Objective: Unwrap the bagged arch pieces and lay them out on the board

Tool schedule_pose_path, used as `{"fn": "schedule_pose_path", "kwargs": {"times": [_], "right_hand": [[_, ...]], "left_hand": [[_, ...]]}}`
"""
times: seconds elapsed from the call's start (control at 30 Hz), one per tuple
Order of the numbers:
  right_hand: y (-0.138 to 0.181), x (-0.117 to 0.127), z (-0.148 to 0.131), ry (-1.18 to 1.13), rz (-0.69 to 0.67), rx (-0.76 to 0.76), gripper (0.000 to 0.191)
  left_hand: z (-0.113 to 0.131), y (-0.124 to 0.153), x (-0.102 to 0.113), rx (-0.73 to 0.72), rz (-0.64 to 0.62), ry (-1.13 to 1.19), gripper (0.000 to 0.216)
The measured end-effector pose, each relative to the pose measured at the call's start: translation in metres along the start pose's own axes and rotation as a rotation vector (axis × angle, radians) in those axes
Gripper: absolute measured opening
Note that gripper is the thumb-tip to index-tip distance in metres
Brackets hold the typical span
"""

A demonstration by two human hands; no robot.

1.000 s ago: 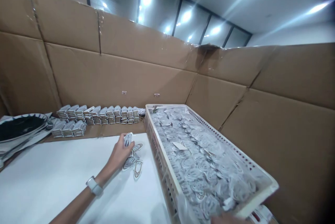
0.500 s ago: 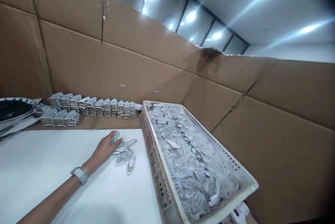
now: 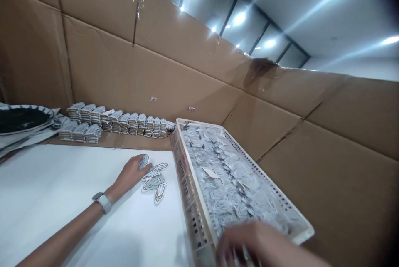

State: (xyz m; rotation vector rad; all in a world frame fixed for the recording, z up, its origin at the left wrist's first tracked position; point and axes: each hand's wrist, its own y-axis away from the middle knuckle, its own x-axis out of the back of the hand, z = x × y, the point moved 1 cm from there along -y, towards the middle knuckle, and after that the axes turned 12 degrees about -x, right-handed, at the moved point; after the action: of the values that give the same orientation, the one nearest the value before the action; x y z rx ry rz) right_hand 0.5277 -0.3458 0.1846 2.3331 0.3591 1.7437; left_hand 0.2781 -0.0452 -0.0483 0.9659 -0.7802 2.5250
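My left hand (image 3: 132, 173), with a watch on the wrist, pinches a small flat white piece (image 3: 144, 161) with a dark printed pattern and a rounded end. Below its fingertips, several similar pointed pieces (image 3: 160, 192) lie loosely overlapped on the white tabletop (image 3: 149, 233). Smeared by motion, my right hand (image 3: 249, 240) hangs over the near end of a white plastic crate (image 3: 190, 200). Its fingers point down, and whether they hold anything cannot be made out. Many clear-wrapped pieces (image 3: 222, 175) fill the crate.
Neat stacks of the same pieces (image 3: 124, 122) line a cardboard ledge at the back. A round blue-and-white rimmed tray (image 3: 46, 113) with dark contents sits far left. Tall cardboard walls (image 3: 102, 67) enclose the back and right. A white slip (image 3: 210, 172) lies on the crate's contents.
My right hand has come into view over the crate's near end. My left hand still holds its piece by the loose ones; the whole view has shifted slightly.
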Motion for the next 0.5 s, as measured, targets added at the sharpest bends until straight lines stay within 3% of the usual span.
{"fn": "schedule_pose_path", "kwargs": {"times": [0.03, 0.13, 0.3, 0.4, 0.5], "right_hand": [[-0.025, 0.013, 0.01, 0.006, 0.046, -0.033, 0.022], [-0.118, 0.046, 0.047, 0.266, 0.389, -0.192, 0.023], [-0.26, 0.053, 0.087, 0.424, 0.374, -0.291, 0.033], [-0.306, 0.045, 0.089, 0.442, 0.412, -0.289, 0.041], [-0.33, 0.035, 0.088, 0.475, 0.414, -0.219, 0.042]], "left_hand": [[0.0, 0.0, 0.0, 0.001, -0.002, 0.0, 0.045], [-0.001, 0.0, 0.0, -0.001, 0.008, 0.023, 0.046], [-0.006, -0.004, -0.002, 0.0, 0.033, -0.015, 0.049], [-0.01, -0.007, -0.002, 0.015, 0.058, -0.042, 0.053], [-0.011, -0.007, -0.002, 0.026, 0.084, -0.057, 0.056]]}}
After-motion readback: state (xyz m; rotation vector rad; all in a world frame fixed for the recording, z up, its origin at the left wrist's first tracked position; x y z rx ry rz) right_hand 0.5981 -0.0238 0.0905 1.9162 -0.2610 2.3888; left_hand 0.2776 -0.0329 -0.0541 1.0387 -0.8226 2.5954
